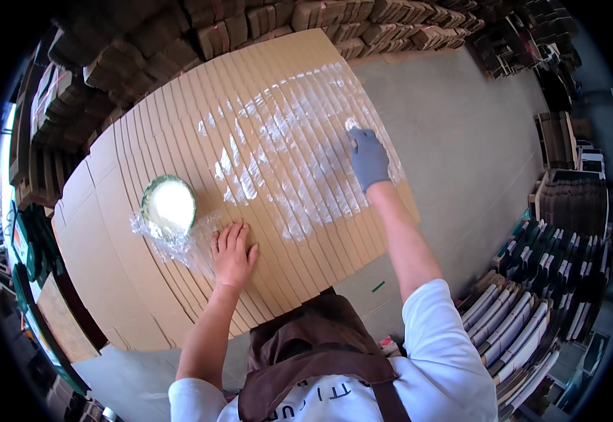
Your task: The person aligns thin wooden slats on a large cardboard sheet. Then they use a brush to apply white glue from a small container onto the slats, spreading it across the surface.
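Overlapping sheets of brown cardboard [278,264] lie fanned out in front of me, their edges in staggered rows. White, wet-looking paste [292,133] is smeared in streaks across their right half. My right hand [370,160], in a grey glove, is at the far right of the smears. Its fingers are closed, with a small white lump [352,124] at their tips; what they grip is mostly hidden. My bare left hand [233,254] rests palm down on the cardboard, fingers extended. Beside it, crumpled clear plastic film [187,247] partly surrounds a green-rimmed tub [192,204] of white paste.
Stacked cardboard bundles [320,15] line the far side. Grey floor [454,133] stretches to the right, where stacks of dark and white boards [510,323] stand near me. A brown board [67,316] and green-edged racks [32,246] are at the left.
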The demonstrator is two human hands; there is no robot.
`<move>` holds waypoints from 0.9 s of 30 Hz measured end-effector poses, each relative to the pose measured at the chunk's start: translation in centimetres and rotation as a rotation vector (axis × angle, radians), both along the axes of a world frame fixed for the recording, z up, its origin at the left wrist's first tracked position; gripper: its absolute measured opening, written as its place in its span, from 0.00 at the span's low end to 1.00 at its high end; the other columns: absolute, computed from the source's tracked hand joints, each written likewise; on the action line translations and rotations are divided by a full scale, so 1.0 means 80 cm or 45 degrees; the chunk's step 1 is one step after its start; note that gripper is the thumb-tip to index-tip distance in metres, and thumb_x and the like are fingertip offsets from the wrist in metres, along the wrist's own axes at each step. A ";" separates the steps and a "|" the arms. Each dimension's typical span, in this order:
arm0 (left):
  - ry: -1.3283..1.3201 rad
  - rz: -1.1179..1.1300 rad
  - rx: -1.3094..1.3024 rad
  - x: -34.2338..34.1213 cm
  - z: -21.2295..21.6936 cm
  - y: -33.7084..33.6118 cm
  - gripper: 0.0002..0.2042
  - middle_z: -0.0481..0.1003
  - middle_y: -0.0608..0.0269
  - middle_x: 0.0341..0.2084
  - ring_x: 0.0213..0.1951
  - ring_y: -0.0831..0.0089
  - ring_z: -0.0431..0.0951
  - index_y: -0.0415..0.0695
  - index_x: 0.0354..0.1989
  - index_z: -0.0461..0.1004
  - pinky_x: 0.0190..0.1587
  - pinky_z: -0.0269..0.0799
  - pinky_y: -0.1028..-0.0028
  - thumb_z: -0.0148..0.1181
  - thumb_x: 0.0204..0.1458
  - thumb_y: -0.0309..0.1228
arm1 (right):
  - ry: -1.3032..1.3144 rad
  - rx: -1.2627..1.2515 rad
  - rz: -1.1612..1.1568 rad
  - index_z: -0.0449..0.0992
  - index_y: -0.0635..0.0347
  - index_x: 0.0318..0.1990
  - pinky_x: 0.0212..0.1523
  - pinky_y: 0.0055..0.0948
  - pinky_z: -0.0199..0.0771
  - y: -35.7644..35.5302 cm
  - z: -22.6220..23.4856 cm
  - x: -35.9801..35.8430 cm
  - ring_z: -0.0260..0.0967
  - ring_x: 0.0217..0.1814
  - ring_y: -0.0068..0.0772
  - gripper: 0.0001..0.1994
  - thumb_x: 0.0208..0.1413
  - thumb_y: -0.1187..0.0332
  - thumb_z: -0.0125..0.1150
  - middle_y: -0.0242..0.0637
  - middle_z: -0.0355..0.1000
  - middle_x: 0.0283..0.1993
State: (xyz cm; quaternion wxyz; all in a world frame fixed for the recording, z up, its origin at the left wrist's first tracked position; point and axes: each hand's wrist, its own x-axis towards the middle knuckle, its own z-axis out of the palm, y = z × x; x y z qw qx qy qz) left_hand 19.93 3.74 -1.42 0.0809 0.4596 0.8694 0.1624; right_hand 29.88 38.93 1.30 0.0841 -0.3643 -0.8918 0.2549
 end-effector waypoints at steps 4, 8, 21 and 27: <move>0.035 0.034 -0.054 0.004 -0.001 -0.015 0.27 0.66 0.63 0.62 0.63 0.63 0.62 0.47 0.58 0.69 0.67 0.50 0.51 0.63 0.48 0.39 | 0.200 0.499 0.372 0.72 0.58 0.46 0.42 0.48 0.74 -0.122 0.012 0.024 0.74 0.40 0.52 0.10 0.57 0.71 0.50 0.46 0.71 0.43; 0.044 0.011 -0.018 -0.001 0.002 0.000 0.27 0.66 0.63 0.62 0.63 0.62 0.61 0.46 0.58 0.68 0.67 0.50 0.51 0.63 0.48 0.39 | -0.036 0.140 0.112 0.72 0.54 0.46 0.40 0.47 0.76 -0.028 -0.006 0.024 0.74 0.41 0.50 0.13 0.53 0.73 0.53 0.44 0.70 0.45; 0.040 0.013 -0.067 0.002 0.001 -0.007 0.26 0.66 0.62 0.62 0.63 0.60 0.61 0.45 0.58 0.68 0.68 0.49 0.50 0.61 0.49 0.38 | 0.158 0.236 0.338 0.72 0.55 0.43 0.38 0.49 0.76 -0.092 -0.010 0.033 0.74 0.39 0.51 0.09 0.55 0.73 0.51 0.47 0.72 0.42; 0.022 0.005 -0.049 0.003 -0.006 -0.004 0.27 0.65 0.61 0.62 0.63 0.59 0.61 0.45 0.58 0.67 0.68 0.49 0.50 0.61 0.49 0.38 | -0.353 0.035 -0.108 0.75 0.57 0.51 0.51 0.43 0.73 0.025 0.013 0.032 0.71 0.51 0.52 0.17 0.55 0.76 0.49 0.48 0.73 0.49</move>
